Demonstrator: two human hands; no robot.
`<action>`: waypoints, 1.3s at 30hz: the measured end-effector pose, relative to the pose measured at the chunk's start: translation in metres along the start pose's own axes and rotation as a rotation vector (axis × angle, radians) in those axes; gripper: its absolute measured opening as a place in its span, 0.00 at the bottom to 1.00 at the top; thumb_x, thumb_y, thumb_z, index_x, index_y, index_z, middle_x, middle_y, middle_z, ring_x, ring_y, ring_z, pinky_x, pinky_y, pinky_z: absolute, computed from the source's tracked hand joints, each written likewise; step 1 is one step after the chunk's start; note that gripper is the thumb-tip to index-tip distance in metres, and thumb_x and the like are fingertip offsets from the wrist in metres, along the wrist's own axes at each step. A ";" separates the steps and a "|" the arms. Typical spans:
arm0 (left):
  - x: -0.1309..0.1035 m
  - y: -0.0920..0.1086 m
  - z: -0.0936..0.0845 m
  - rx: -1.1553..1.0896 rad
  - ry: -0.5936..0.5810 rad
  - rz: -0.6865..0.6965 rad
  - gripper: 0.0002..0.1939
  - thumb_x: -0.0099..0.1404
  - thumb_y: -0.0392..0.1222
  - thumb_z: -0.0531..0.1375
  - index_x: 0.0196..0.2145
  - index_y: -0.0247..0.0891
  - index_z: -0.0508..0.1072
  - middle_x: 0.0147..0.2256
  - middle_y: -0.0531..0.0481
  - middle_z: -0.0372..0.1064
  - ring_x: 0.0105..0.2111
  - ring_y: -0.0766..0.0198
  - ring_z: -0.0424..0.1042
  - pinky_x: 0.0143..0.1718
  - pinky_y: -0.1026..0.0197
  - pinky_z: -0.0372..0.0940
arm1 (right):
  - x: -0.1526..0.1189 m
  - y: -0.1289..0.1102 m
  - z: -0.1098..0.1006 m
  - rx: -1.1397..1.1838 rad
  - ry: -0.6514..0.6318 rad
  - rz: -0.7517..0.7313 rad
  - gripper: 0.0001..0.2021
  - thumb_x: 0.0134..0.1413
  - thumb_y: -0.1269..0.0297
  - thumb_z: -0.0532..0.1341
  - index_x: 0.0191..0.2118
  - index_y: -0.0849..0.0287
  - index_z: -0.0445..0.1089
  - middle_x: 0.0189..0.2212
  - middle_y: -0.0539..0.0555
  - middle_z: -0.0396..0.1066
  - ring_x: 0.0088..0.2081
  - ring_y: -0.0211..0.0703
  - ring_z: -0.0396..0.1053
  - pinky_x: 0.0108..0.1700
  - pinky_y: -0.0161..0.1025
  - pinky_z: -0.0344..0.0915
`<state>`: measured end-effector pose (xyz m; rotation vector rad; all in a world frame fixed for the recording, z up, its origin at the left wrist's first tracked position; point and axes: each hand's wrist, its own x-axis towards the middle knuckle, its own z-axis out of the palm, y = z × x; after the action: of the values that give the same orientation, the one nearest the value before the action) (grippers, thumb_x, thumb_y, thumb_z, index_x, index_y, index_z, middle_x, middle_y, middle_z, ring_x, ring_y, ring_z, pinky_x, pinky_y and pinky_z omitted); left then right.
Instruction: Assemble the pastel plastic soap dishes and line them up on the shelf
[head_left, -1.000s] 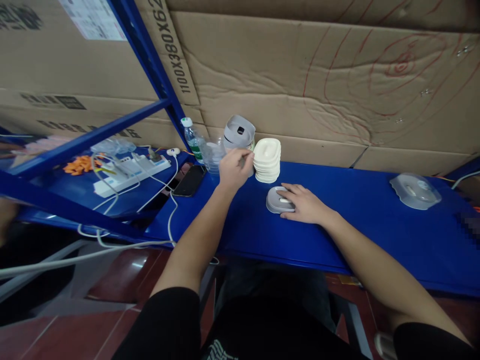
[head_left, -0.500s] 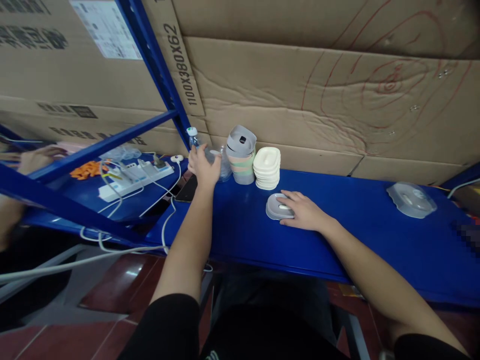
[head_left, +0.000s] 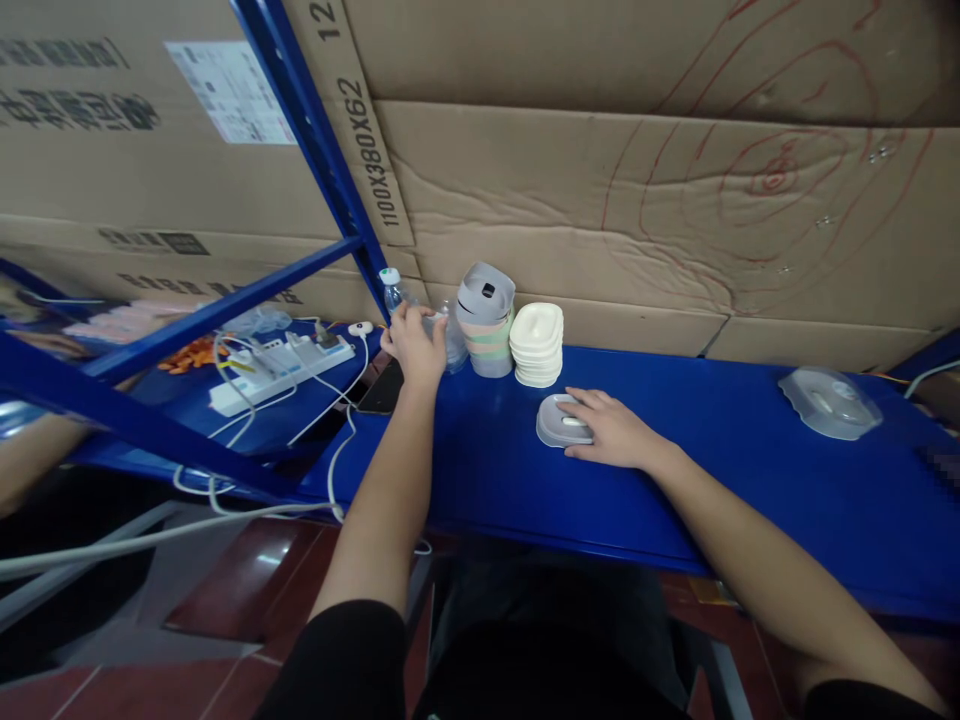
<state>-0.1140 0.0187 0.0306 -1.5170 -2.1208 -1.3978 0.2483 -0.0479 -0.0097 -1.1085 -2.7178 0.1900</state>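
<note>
My left hand (head_left: 414, 345) is at the clear plastic covers (head_left: 454, 350), its fingers curled and its thumb apart around what looks like one cover, partly hidden. A water bottle (head_left: 393, 290) with a white cap stands just behind that hand. My right hand (head_left: 611, 430) grips the right side of a shallow grey plastic dish (head_left: 553, 432), fingers over the top and thumb at the near edge. Inside the dish shows a small white piece (head_left: 575, 422). Between the hands, farther back, stand a stack of grey, pink and green plastic parts (head_left: 489, 335) and a stack of cream lids (head_left: 538, 345).
On the blue table (head_left: 645, 510), a clear-covered piece (head_left: 829, 402) lies at the right. A dark phone-like slab (head_left: 381, 390) is left of my arm. Beyond the blue frame post (head_left: 322, 140) are a power strip (head_left: 281, 372), cables, orange parts (head_left: 196, 353) and another person's arm (head_left: 45, 450).
The view has shifted slightly, so the scene sits a little lower. My hands keep nearly the same places. The other person's arm at the left has moved.
</note>
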 end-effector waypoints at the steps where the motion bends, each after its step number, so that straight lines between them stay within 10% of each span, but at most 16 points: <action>1: 0.000 0.000 0.001 0.014 -0.002 0.013 0.12 0.71 0.47 0.61 0.49 0.42 0.75 0.69 0.33 0.60 0.71 0.43 0.58 0.69 0.36 0.49 | 0.000 0.000 0.000 0.002 0.002 0.000 0.42 0.57 0.43 0.69 0.73 0.51 0.62 0.75 0.63 0.55 0.71 0.70 0.58 0.67 0.66 0.61; 8: -0.003 0.000 0.002 0.109 -0.049 0.059 0.22 0.69 0.50 0.63 0.57 0.40 0.75 0.72 0.28 0.53 0.72 0.39 0.56 0.69 0.34 0.48 | 0.000 -0.001 -0.002 0.003 -0.033 0.018 0.42 0.58 0.43 0.68 0.73 0.54 0.62 0.76 0.66 0.53 0.71 0.70 0.58 0.68 0.66 0.59; 39: -0.001 0.007 -0.006 0.066 -0.037 0.116 0.09 0.63 0.46 0.65 0.37 0.39 0.77 0.67 0.32 0.59 0.66 0.35 0.62 0.65 0.36 0.59 | 0.001 -0.003 -0.005 0.016 -0.048 0.040 0.42 0.58 0.41 0.68 0.73 0.52 0.62 0.76 0.64 0.53 0.72 0.71 0.57 0.68 0.66 0.59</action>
<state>-0.1103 0.0140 0.0371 -1.6237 -2.0425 -1.2589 0.2471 -0.0492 -0.0039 -1.1697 -2.7322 0.2473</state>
